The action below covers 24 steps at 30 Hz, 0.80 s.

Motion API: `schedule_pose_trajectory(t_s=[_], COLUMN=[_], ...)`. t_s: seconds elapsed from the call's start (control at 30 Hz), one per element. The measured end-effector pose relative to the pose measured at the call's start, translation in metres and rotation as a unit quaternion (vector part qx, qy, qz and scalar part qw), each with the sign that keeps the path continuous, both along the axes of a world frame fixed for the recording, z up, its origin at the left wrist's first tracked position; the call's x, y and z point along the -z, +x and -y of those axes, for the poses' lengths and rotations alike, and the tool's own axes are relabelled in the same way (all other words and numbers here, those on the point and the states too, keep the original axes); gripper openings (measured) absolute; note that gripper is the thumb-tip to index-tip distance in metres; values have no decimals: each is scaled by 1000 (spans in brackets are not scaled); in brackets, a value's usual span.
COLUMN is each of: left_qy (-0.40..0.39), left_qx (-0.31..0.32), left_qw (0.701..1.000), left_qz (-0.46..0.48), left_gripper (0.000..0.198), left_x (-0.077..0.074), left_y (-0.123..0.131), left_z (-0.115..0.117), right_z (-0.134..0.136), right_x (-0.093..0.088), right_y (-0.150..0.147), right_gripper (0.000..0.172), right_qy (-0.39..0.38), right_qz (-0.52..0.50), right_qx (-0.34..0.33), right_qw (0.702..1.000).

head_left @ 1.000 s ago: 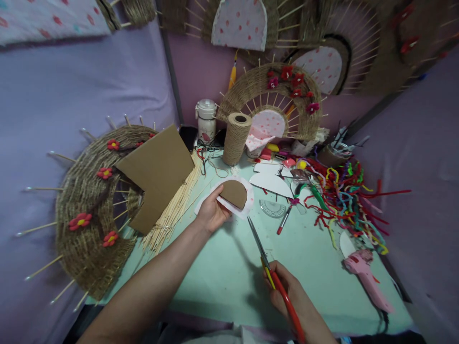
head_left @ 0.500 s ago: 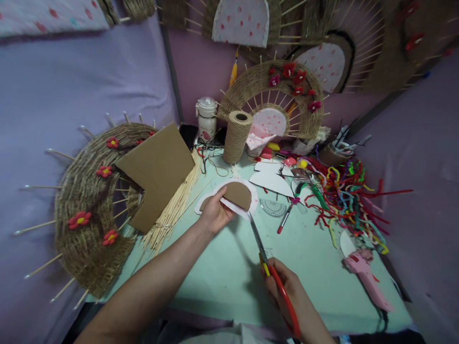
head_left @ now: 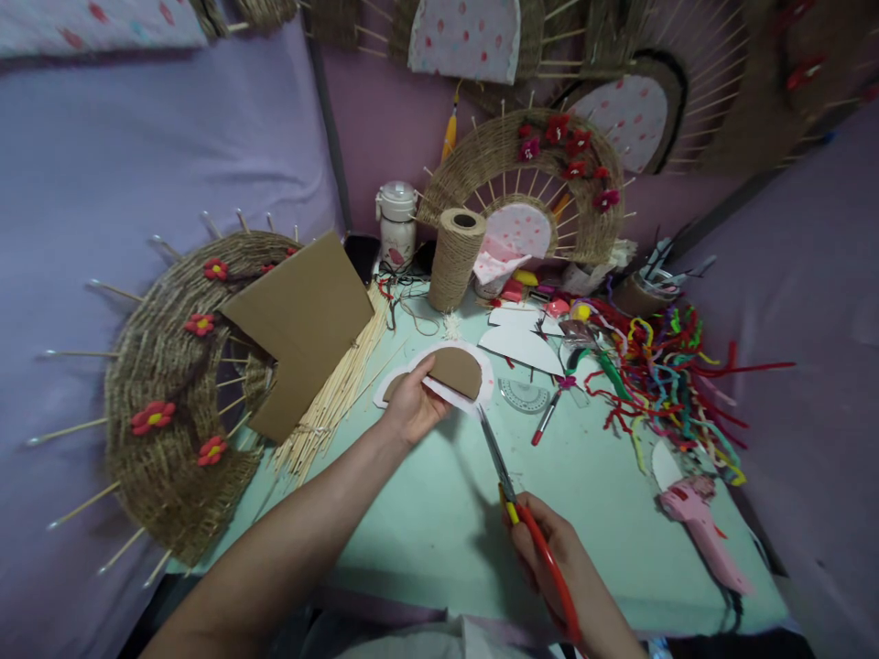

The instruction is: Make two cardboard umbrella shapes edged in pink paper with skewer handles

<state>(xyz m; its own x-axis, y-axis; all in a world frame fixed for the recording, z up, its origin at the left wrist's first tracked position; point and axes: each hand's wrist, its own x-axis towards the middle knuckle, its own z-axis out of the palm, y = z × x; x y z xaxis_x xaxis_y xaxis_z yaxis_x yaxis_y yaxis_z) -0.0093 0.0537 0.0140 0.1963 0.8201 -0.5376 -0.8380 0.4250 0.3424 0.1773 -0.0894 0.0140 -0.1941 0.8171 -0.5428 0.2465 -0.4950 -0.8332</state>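
Observation:
My left hand (head_left: 418, 407) is closed on a pale piece of fabric (head_left: 486, 375) with brown half-round cardboard (head_left: 457, 371) lying on it. A second, smaller cardboard part shows left of my thumb. My right hand (head_left: 549, 540) grips scissors (head_left: 504, 471) with red and yellow handles. Their blades point up and away, and the tips are at the lower right edge of the fabric. Whether the tips touch it I cannot tell. Just to the right lie a clear protractor (head_left: 524, 395) and a pen (head_left: 548, 419).
A twine cone (head_left: 457, 261) stands behind my hands. At left, a cut cardboard sheet (head_left: 302, 320) lies over thin sticks (head_left: 330, 394) and a woven fan (head_left: 165, 394). Pipe cleaners (head_left: 677, 384) and a pink glue gun (head_left: 704, 531) are at right. White cutouts (head_left: 522, 343) lie further back.
Hardly anything differs. The scissors and my right hand have shifted very slightly to the right, while my left hand keeps its hold on the fabric and cardboard.

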Motion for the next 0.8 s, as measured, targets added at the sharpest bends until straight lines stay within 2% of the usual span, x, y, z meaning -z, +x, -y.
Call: schedule_pose_trajectory(t_s=[0.3,0.8], left_qy=[-4,-8], left_qx=[9,5], left_qw=[1000,1000], left_qz=[-6,-7], left_gripper=[22,26], left_x=[3,7], left_y=[-1,1], left_z=[-1,0], right_z=[0,-1], right_x=[-6,-1], right_y=[2,0], right_gripper=[49,40], right_qy=[8,-17], right_qz=[19,22], right_qx=[-1,25], right_qw=[1000,999])
